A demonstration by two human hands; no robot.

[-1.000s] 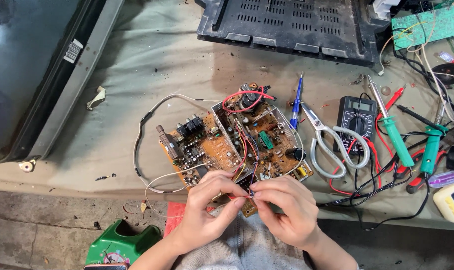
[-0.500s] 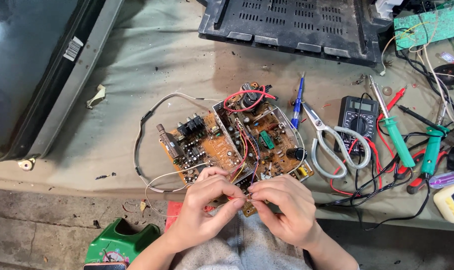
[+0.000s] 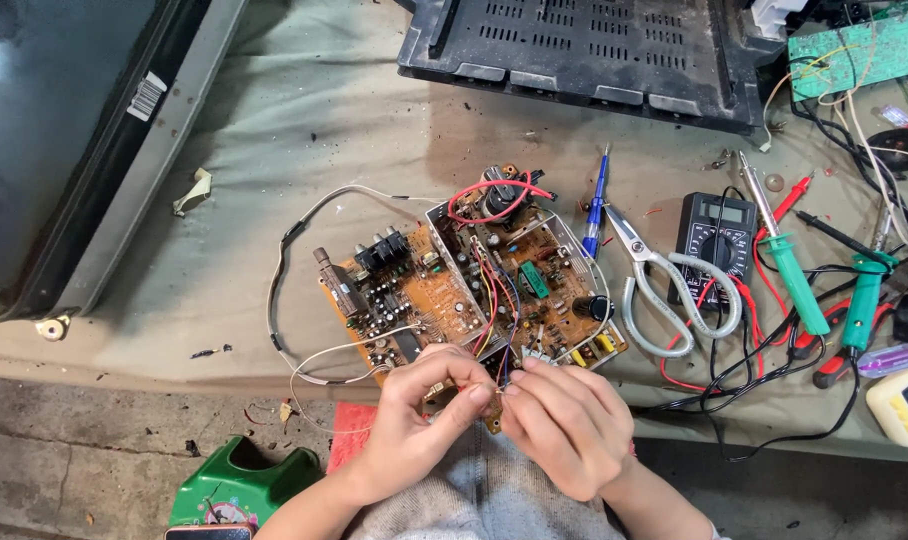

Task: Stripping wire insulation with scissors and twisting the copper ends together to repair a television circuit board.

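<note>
A brown circuit board [image 3: 444, 290] full of components and red, yellow and blue wires lies on the bench in front of me. My left hand [image 3: 414, 420] and my right hand [image 3: 564, 420] meet at its near edge. Both pinch a small dark part [image 3: 499, 372] at the end of a wire bundle between their fingertips. Most of that part is hidden by my fingers. A thin grey cable [image 3: 294, 300] loops off the board's left side.
Scissors [image 3: 664, 290], a blue pen [image 3: 596, 205], a black multimeter [image 3: 719, 235] and green-handled tools [image 3: 799, 280] lie to the right among tangled leads. A black vented cover [image 3: 584, 45] sits at the back, a dark screen [image 3: 54, 130] at left, a green stool [image 3: 239, 490] below.
Both hands stay at the board's near edge on the small part; the fingers shift only slightly. The board has not moved.
</note>
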